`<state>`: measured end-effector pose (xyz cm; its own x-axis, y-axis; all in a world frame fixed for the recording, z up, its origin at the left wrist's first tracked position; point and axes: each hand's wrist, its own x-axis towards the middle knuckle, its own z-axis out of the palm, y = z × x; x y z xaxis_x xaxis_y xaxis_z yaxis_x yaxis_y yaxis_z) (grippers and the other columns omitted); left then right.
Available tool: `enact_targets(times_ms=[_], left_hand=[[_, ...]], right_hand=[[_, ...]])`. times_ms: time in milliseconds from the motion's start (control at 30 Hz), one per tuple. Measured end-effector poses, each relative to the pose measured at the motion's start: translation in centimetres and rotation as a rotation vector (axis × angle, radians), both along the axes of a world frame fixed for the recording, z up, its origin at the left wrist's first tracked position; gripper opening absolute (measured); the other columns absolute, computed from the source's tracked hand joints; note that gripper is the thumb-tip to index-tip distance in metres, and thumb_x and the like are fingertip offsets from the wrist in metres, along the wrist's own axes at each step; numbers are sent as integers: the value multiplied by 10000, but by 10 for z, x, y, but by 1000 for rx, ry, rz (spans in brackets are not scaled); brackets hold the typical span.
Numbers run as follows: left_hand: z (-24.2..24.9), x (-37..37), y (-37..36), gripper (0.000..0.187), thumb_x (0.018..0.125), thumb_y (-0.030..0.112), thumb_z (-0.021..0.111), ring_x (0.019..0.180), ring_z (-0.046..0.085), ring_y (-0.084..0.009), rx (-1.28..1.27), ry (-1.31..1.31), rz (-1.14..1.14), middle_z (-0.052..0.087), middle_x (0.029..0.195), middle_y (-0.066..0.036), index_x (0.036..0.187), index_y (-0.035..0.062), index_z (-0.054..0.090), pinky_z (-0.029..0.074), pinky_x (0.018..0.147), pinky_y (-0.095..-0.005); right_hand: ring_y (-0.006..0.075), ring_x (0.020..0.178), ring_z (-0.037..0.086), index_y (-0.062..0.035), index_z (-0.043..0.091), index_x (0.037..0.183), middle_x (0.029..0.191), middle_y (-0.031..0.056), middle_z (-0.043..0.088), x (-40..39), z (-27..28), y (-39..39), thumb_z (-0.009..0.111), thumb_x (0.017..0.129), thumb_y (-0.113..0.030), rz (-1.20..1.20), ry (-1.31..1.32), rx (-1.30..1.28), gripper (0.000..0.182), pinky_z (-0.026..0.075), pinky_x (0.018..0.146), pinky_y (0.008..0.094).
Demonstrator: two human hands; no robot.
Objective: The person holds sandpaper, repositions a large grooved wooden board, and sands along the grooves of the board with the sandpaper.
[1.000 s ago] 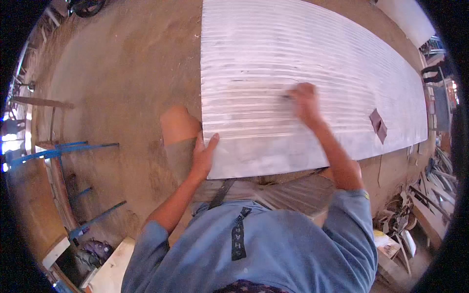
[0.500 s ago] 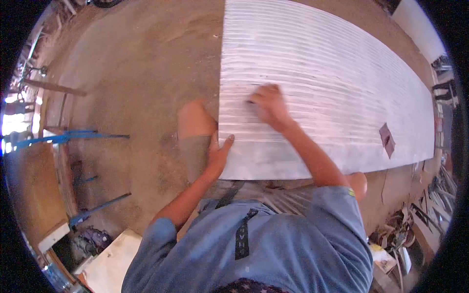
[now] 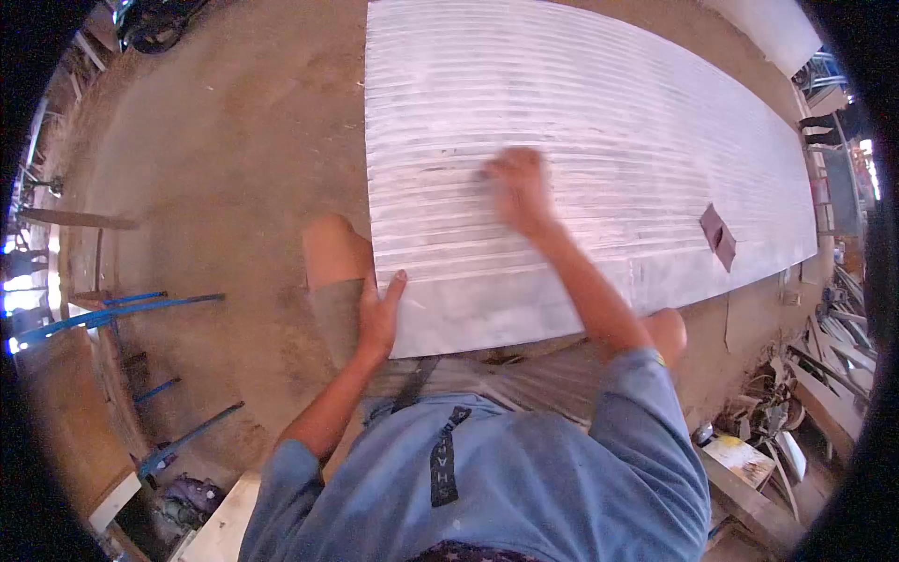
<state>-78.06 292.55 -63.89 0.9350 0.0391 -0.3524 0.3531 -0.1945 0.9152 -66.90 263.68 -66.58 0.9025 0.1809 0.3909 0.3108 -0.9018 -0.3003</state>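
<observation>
My left hand (image 3: 380,320), thumb spread, steadies the grooved panel (image 3: 524,314) at its near-left corner, centre frame; my blurred right hand (image 3: 521,192) curls over the grooves, its grip unclear.

The folded sheet (image 3: 718,236) lies on the ridged panel (image 3: 581,169), near its right end.

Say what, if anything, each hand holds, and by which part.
The left hand holds the ribbed panel by its left edge, near the corner. The right hand seems to hold a dark thing, too blurred to tell.
</observation>
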Motion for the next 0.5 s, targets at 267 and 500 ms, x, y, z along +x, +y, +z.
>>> enact_targets(times_ms=[267,500], left_hand=[[-14,-2,3,516,959,305,618,1125,560,-218,29,9,-14,605,1235,-147,1338,-19,487,410,1002,-338],[-7,0,-2,499,964,295,606,1135,552,-232,19,-15,-13,598,1232,-164,1333,-19,484,403,1008,-344]], right_hand=[[320,1096,571,-147,701,980,1030,94,650,-8,2,-9,535,865,-162,140,-15,38,202,362,1040,517],[307,1033,564,-144,707,931,948,82,642,-56,22,-161,618,802,-160,-182,-140,-179,158,379,937,501]])
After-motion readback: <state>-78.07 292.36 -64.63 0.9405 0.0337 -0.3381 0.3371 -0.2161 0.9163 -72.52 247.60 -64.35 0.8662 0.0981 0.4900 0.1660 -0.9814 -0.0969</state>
